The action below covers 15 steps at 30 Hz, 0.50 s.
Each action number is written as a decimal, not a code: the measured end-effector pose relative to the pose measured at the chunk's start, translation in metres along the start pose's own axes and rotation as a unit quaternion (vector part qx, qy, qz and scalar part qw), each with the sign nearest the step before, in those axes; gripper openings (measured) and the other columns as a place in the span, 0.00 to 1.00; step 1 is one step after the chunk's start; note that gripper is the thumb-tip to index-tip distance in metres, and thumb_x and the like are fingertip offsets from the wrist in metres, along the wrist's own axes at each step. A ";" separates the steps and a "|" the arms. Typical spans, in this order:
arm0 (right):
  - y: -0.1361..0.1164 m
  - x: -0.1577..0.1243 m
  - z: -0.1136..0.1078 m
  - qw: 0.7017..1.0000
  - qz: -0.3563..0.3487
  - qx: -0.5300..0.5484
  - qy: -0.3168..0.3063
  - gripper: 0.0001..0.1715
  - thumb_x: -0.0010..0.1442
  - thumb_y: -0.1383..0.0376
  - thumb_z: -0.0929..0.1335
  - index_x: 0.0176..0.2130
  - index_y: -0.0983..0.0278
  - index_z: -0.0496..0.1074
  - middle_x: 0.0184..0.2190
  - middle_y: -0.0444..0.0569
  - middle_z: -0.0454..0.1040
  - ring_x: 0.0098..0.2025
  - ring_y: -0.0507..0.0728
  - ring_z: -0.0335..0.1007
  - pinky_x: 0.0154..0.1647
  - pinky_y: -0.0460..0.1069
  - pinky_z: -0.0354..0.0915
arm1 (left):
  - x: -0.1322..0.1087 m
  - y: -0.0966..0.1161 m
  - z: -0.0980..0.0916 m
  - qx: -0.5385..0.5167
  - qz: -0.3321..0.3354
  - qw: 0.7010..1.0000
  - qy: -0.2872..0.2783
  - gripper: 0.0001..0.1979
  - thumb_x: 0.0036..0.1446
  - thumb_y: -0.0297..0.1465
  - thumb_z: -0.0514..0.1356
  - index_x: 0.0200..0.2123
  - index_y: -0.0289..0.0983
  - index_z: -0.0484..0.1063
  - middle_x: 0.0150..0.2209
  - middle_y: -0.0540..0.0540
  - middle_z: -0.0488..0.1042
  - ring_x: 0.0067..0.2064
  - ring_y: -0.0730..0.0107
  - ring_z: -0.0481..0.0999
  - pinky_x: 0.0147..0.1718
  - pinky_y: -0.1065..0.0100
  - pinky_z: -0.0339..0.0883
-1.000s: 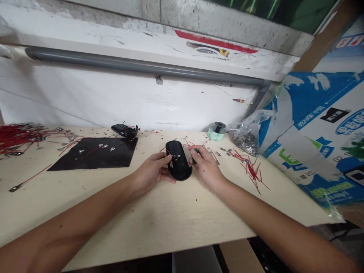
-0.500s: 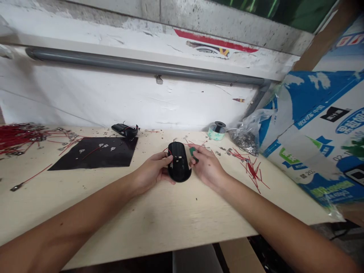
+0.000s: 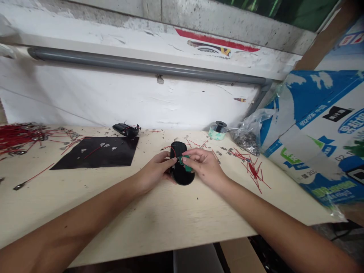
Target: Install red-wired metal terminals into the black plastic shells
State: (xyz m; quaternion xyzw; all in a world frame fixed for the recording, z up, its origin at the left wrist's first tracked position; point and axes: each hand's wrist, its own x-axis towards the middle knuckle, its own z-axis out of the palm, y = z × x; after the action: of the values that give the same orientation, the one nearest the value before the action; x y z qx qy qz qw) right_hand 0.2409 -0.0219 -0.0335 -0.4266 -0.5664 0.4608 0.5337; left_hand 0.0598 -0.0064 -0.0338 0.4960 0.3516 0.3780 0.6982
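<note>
My left hand (image 3: 155, 170) grips a black oval plastic housing (image 3: 184, 177) that rests on the plywood table (image 3: 159, 222), its fingers across the housing's left side. My right hand (image 3: 203, 167) pinches a small green piece (image 3: 184, 162) between thumb and fingers. That piece lies against the housing's upper face, partly hidden by my fingers. Thin red wires (image 3: 167, 148) run out from the housing's top left. My hands nearly meet over the housing.
On the table lie a black mat (image 3: 96, 151) with small metal terminals, another black housing (image 3: 126, 130), a red wire bundle (image 3: 19, 135), a tape spool (image 3: 217, 131), a bag of metal parts (image 3: 246, 139) and loose red wires (image 3: 253, 170). A printed cardboard box (image 3: 313, 132) stands at right.
My right hand has carried the green piece left onto the housing. The housing has shifted slightly right, and my two hands are closer together.
</note>
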 end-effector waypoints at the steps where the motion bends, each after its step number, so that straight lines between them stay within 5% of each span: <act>1: 0.000 0.000 0.001 1.000 0.005 0.003 0.001 0.16 0.49 0.56 0.77 0.35 0.63 0.78 0.20 0.41 0.72 0.23 0.52 0.65 0.27 0.50 0.60 | 0.000 0.000 0.000 0.003 0.002 1.000 0.001 0.14 0.56 0.36 0.65 0.43 0.34 0.73 0.39 0.43 0.75 0.41 0.64 0.76 0.40 0.63 0.73; 15: 0.000 -0.002 0.004 0.999 0.031 0.009 0.017 0.19 0.46 0.57 0.78 0.33 0.66 0.76 0.19 0.41 0.71 0.20 0.49 0.63 0.20 0.45 0.58 | 0.002 -0.005 0.002 0.066 0.027 0.997 -0.008 0.14 0.59 0.41 0.61 0.42 0.37 0.70 0.37 0.48 0.72 0.41 0.65 0.73 0.40 0.64 0.69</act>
State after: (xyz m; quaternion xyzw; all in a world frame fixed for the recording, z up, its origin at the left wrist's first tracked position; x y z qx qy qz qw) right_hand 0.2371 -0.0242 -0.0338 -0.4472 -0.5397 0.4750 0.5320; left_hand 0.0633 -0.0064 -0.0387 0.5536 0.3566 0.3682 0.6563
